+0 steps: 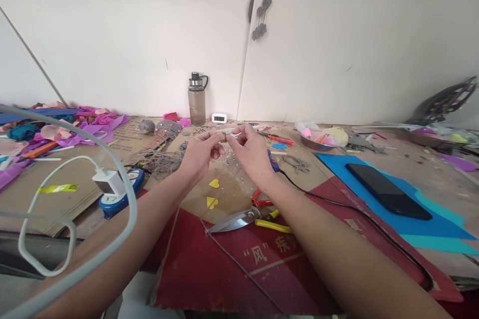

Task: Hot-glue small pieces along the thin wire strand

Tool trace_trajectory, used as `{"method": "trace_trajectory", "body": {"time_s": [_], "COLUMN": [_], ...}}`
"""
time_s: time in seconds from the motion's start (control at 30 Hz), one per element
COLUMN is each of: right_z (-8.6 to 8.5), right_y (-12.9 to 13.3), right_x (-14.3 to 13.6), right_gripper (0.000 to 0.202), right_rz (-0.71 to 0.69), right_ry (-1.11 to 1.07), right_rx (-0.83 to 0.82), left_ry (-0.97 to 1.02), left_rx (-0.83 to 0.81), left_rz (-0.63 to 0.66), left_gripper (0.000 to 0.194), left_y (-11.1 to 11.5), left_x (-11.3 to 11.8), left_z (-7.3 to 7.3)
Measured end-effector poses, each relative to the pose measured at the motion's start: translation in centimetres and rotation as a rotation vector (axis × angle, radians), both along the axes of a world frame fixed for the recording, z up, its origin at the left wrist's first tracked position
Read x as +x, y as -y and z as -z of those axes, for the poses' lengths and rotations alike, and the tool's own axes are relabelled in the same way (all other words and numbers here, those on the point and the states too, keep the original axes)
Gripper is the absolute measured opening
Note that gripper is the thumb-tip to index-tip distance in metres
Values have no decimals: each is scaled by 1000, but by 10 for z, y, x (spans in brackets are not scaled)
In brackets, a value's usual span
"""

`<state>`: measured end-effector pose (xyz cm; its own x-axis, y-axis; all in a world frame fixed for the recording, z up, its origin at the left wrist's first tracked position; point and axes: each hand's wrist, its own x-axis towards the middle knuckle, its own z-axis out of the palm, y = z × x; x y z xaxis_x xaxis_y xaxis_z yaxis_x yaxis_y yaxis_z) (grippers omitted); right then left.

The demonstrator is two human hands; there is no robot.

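My left hand (202,152) and my right hand (250,152) meet over the middle of the cardboard, fingertips pinched close together. Between them is a tiny yellowish bit, too small to name. Just below the hands lie yellow paper hearts (214,184), with a second yellow cut piece (211,203) closer to me. Scissors (235,220) with broad metal blades and yellow handles rest under my right wrist, and a red-handled tool (256,196) touches them. A blue tool with a black cord (274,161), mostly hidden, lies behind my right wrist.
A water bottle (196,99) and a small digital clock (219,118) stand by the white wall. Right lies a black phone (387,190) on blue sheets; behind it is a metal bowl (317,145). A white cable (129,194) loops across the left foreground near a blue power strip (123,199).
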<state>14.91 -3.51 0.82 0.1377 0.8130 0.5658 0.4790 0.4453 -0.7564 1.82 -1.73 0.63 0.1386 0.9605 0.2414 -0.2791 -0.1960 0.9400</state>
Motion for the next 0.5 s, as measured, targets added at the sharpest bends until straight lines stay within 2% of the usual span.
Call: {"method": "trace_trajectory", "body": {"time_s": [0.1,0.23,0.37,0.5], "right_z": [0,0,0,1], "right_y": [-3,-6,-6,-5], "right_x": [4,8,9,9], "right_gripper": [14,15,15,12], "right_rz": [-59,-59,-38,-57], "right_ry": [-15,-23,67,163], "right_rx": [-32,-59,-39,9], "left_ry": [1,2,-115,-276], "left_rx": [-6,1,29,84], "left_rz": [79,145,96,45], "left_gripper": [19,22,30,26], "left_y": [-1,-1,-2,-3], "left_x": [-2,-5,-8,-9], "left_z": [0,-1,-4,-6]}}
